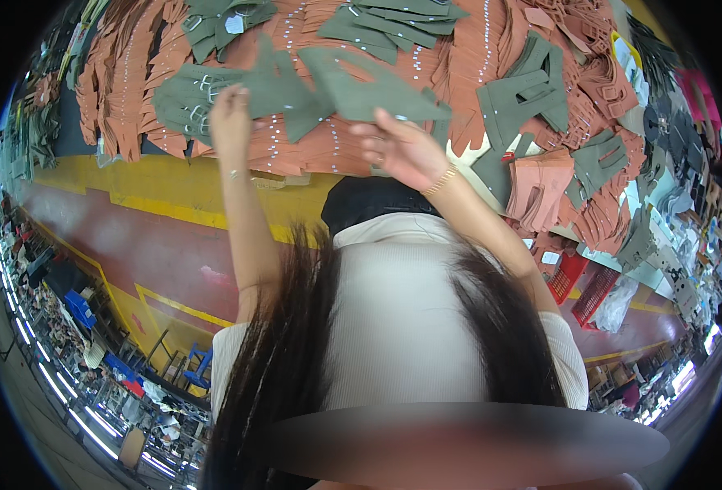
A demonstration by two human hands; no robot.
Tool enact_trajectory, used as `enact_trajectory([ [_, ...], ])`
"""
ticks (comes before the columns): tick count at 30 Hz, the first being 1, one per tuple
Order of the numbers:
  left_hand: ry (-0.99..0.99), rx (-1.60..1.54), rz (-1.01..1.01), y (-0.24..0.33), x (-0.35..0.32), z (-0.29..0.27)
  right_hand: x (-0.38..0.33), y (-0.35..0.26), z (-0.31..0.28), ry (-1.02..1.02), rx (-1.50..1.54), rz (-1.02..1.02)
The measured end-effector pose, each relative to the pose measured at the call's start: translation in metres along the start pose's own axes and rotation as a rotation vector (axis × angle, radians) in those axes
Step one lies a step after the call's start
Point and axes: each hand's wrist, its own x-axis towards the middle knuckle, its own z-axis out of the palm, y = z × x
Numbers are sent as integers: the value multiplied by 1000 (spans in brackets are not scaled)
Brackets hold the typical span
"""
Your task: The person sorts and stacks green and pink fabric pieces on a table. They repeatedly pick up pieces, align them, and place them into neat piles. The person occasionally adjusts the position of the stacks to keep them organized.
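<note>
Head view: hands (316, 135) grip olive piece (328, 90), fingertips hidden.

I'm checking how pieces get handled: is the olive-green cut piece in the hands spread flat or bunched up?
Spread: the olive-green cut piece stretches between the left hand and right hand.

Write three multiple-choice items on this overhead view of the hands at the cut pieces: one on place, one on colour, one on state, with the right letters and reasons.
1. Where is the left hand?
A. on the red crates
B. at the left end of the green cut piece
C. resting on the yellow floor stripe

2. What colour are most of the stacked pieces under the green one?
A. orange-brown
B. blue
C. white

3. How is the green cut piece held?
A. folded into a ball
B. lying untouched
C. spread between both hands

Answers: 1 B, its fingers grip that end; 2 A, orange-brown stacks cover the table; 3 C, the right hand takes the other end.
</note>
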Motion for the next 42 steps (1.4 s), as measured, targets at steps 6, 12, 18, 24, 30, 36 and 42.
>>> enact_trajectory([
  [6, 32, -337, 214, 66, -27, -38, 83, 52, -43, 148, -479, 368],
  [12, -284, -676, 104, 56, -37, 2, 48, 41, -131, 349, -879, 399],
  [18, -565, -909, -46, -9, -43, 89, -88, -7, -209, 807, -248, 160],
  [24, -473, -723, -483, -84, -49, 140, -163, 19, -257, 1049, 415, -237],
  [30, -502, -727, -575, -98, -36, 134, -151, 30, -283, 1227, 511, -451],
  [36, -525, -695, -600, -85, -36, 126, -136, 18, -282, 1210, 610, -600],
  [42, -674, -661, -640, -82, -44, 111, -148, -2, -203, 859, 658, -744],
])
